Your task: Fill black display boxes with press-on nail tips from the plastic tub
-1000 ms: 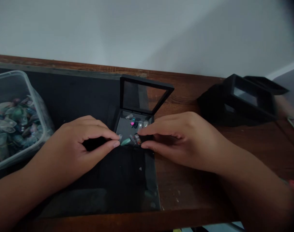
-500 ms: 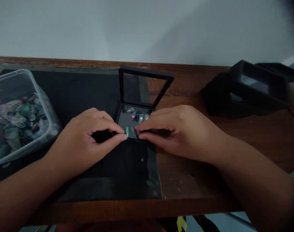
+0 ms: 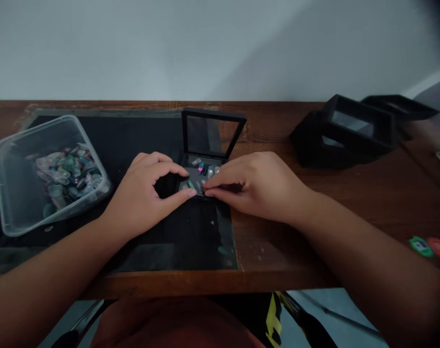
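A small black case (image 3: 183, 159) stands with its clear-windowed lid (image 3: 215, 137) raised. Inside lie several press-on nails, among them a pink and teal one (image 3: 201, 167), a pale clear one (image 3: 210, 171) and a green one (image 3: 191, 184) near the front edge. My left hand (image 3: 143, 188) rests at the case's front left; its thumb and index finger are apart beside the green nail and hold nothing. My right hand (image 3: 256, 186) reaches in from the right, thumb and index finger pinched at a small nail (image 3: 204, 184) in the front row, partly hidden by the fingertips.
On the left stands a clear plastic tub (image 3: 20, 193) with a heap of loose nails (image 3: 69, 174). A dark mat (image 3: 162, 253) covers part of the wooden table (image 3: 270, 261). Black cases (image 3: 350, 133) are stacked at the right. Small colourful items (image 3: 428, 245) lie near my right forearm.
My left thumb and index finger have parted from the green nail, which now lies slanted. My right hand stays pinched at the front row. The camera view has shifted.
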Demonstrator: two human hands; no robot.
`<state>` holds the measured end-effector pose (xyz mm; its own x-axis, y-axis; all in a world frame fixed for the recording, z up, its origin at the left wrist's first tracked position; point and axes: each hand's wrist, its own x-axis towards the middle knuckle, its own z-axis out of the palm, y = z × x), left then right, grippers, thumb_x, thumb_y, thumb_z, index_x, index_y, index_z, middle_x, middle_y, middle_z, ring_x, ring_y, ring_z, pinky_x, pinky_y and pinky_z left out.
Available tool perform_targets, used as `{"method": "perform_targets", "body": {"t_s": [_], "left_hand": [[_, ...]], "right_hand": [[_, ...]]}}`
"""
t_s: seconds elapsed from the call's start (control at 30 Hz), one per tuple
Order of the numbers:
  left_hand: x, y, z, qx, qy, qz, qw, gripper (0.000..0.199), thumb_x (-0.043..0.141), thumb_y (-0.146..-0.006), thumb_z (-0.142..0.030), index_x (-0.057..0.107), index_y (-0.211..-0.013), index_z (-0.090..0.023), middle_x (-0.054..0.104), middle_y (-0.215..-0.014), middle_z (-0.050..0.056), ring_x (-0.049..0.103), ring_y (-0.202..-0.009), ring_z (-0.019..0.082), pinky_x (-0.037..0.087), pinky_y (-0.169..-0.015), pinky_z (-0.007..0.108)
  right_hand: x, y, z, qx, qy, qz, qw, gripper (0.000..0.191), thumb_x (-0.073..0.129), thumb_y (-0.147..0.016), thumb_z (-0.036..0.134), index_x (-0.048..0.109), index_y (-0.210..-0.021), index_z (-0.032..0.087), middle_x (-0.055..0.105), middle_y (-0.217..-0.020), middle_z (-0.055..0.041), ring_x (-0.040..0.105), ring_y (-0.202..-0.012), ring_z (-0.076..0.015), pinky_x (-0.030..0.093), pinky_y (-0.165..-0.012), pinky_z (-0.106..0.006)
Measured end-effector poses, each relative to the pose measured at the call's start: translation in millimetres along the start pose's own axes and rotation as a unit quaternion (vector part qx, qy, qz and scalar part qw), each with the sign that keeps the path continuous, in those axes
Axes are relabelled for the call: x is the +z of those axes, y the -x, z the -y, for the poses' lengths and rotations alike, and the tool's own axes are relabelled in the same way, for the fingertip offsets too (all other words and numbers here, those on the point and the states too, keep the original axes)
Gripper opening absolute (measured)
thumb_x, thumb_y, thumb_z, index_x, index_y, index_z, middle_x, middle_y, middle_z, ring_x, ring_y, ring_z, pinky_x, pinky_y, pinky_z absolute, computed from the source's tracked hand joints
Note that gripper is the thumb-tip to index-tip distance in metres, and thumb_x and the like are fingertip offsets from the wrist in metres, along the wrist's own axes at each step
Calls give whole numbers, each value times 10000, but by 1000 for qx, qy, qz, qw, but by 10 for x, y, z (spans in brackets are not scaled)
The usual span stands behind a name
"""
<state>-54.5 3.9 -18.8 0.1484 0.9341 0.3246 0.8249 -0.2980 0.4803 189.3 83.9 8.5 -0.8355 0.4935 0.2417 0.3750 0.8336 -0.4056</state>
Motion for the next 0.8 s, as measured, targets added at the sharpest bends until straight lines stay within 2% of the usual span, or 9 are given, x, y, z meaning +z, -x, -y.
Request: {"method": "perform_targets", "body": {"t_s": [0.17, 0.27, 0.43, 0.8], "left_hand": [[31, 29, -11, -1, 3, 2, 1000, 230, 698, -961, -453, 765, -982, -234, 712, -1064, 61, 610, -1052, 272, 487, -986, 462], [45, 37, -29, -5, 4, 14, 1000, 222, 657, -983, -436, 778, -1019, -254, 703, -1090, 60, 598, -1075, 272, 478, -1012, 474], [47, 33, -38, -21, 25, 25, 999, 230, 690, -956, -459, 778, -1011, -253, 693, -1100, 67, 586, -1087, 278, 485, -1019, 485], [81, 2, -4, -24, 27, 12, 999, 223, 688, -958, -445, 752, -975, -232, 707, -1064, 69, 605, -1055, 277, 498, -988, 475]], "right_hand": [[-44, -31, 45, 48, 10, 27, 998, 53, 855, -912, 282, 876, -950, 254, 825, -851, 8, 713, -725, -147, 386, -630, -270], [-30, -45, 47, 46, 4, 44, 998, 67, 827, -936, 286, 877, -959, 247, 833, -879, 0, 729, -765, -159, 387, -643, -272], [-3, -43, 43, 31, 11, 42, 999, 88, 799, -954, 283, 872, -986, 244, 845, -928, -4, 736, -788, -161, 400, -663, -272], [30, -43, -4, 21, -16, 47, 999, 112, 789, -961, 293, 867, -1002, 224, 838, -923, -21, 713, -760, -152, 395, -669, -267]]}}
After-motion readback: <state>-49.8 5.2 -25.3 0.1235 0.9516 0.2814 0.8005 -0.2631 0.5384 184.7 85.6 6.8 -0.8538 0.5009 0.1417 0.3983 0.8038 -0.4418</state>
